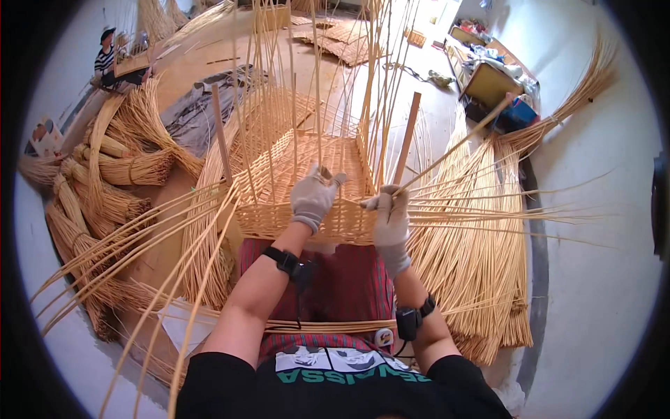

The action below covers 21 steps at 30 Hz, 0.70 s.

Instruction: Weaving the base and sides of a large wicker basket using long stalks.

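Note:
A half-woven wicker basket (pixel 279 218) rests before my lap, its near wall toward me and tall upright rods standing from its edges. My left hand (pixel 314 197), in a pale work glove, is bent at the top of this wall beside an upright rod; whatever its curled fingers hold is hidden. At the wall's right corner my right hand (pixel 391 223), gloved too, is closed round a wicker rod (pixel 457 145) that slants up to the right. Loose rod ends (pixel 481 215) fan out past it, and more long rods (pixel 150 227) stick out at the left.
Bundled rods (pixel 132 167) are piled at the left, and a large sheaf (pixel 474 279) leans at the right near the wall. Flat wooden sticks (pixel 407 140) stand at the basket. Woven panels (pixel 342 43) lie farther back. Another person (pixel 106 59) sits at the far left.

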Tool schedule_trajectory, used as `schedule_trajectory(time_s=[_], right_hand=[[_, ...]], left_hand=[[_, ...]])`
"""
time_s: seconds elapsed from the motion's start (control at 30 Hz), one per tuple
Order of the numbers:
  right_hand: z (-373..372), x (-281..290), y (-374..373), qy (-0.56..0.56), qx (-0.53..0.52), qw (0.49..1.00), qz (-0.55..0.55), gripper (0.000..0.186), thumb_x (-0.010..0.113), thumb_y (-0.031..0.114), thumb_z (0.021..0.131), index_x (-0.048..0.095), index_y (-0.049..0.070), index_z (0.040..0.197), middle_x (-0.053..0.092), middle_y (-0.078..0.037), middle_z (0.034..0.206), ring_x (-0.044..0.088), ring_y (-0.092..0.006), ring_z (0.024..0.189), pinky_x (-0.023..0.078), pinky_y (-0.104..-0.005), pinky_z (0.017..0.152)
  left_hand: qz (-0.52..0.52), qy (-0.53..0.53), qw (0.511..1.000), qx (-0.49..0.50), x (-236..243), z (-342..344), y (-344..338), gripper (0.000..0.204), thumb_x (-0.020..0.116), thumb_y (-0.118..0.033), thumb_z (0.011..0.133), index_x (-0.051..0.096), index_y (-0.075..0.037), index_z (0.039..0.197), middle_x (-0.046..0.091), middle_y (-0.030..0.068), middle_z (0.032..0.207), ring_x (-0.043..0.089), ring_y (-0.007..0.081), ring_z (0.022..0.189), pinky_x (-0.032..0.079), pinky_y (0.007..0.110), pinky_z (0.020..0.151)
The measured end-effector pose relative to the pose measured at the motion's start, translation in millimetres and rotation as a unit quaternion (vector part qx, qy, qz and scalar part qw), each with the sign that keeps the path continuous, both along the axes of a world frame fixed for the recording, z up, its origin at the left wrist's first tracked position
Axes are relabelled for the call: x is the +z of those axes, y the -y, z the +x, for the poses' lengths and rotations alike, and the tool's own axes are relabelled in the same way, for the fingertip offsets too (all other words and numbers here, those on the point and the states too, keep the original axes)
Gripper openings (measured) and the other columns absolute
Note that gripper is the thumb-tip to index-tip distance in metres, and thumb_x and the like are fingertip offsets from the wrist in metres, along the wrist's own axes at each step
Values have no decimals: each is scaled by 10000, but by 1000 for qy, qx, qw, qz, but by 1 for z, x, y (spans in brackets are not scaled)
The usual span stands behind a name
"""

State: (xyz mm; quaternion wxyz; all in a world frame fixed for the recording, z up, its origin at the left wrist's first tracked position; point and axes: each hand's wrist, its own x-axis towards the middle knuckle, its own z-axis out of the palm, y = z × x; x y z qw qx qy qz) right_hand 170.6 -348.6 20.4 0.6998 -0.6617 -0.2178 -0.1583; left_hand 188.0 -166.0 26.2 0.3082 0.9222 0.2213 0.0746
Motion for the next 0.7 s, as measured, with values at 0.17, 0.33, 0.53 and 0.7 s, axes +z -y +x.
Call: schedule_trajectory(time_s=[0.17, 0.33, 0.53, 0.7], right_hand=[[44, 29, 70, -208, -71, 972, 79, 146, 590, 100, 1033, 506, 83, 1151, 705, -90, 1038, 727, -184, 943, 559, -235, 632], [49, 19, 106, -206, -27, 977, 57, 218, 608, 17, 997, 513, 120, 1165, 690, -82, 1144, 722, -174, 995, 489, -190, 522], [141, 86, 15, 301, -153, 864, -373, 775, 608, 13, 959, 260, 244, 1612, 626, -197, 1343, 711, -281, 1039, 599, -397, 827], [140, 92, 47, -122, -68, 976, 165, 584, 468, 46, 1051, 270, 260, 1556, 541, -48, 913, 517, -100, 630, 533, -285, 581]], left_hand=[[-161, 359, 919, 2, 6, -19, 18, 284, 655, -282, 1004, 589, -100, 1212, 709, 109, 919, 713, 247, 795, 550, 382, 684], [-370, -41, 918, -137, -7, 4, 67, 225, 568, -252, 1037, 626, -38, 1077, 715, 185, 872, 745, 287, 782, 567, 398, 669], [-298, 80, 948, -75, -32, 12, 90, 390, 576, -427, 1047, 662, -70, 919, 586, 45, 569, 580, 162, 404, 419, 338, 360], [-273, 68, 956, -77, -34, 4, 68, 438, 587, -449, 1035, 648, -37, 901, 649, 114, 648, 604, 199, 444, 479, 359, 455]])
